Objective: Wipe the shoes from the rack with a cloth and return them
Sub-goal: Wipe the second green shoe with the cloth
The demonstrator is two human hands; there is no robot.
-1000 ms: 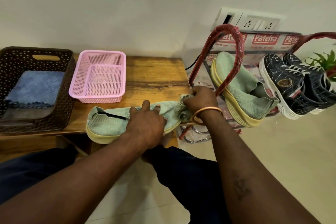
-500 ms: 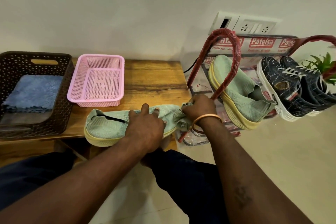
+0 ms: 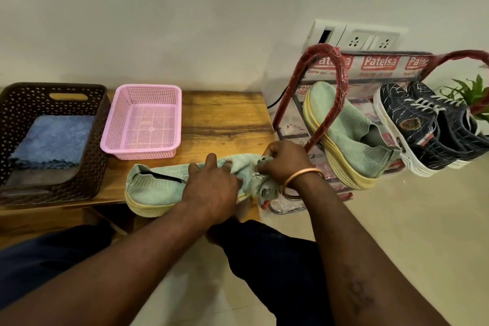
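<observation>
Now, left hand gripping shoe, right hand pinching cloth

A plain off-white wall is rising behind the wooden tabletop, taking soft, even light. Up and to the right of the tabletop, a white socket panel is sitting on the wall. A dark cord is showing just past the tabletop's back right corner. A pale cream floor is spreading below and to the right of the tabletop. Far to its right, green plant leaves are poking in at the frame edge.
</observation>
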